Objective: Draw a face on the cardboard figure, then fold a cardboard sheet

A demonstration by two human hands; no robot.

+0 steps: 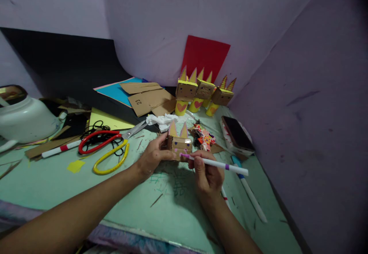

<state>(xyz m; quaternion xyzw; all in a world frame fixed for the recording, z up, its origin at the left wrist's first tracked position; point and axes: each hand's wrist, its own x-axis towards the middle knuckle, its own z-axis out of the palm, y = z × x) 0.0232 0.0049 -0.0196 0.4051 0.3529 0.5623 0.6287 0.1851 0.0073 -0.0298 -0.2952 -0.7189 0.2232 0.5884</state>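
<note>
A small cardboard head (181,143) with two pointed ears and dark eye dots is held upright between the thumb and fingers of my left hand (155,155). Pinched in my right hand (208,171) is a white marker (221,164) with a purple band. Its purple tip touches the lower part of the cardboard face, where pink-purple marks show. Behind, three similar figures stand with cardboard heads (186,91) on yellow bodies with hearts.
Red-and-yellow scissors (110,146) lie left of my left hand, near black cord and cardboard (149,99). A phone (237,131) and a blue-capped marker (253,198) lie right. A white pot-like container (28,119) stands far left; a red sheet (205,56) leans behind.
</note>
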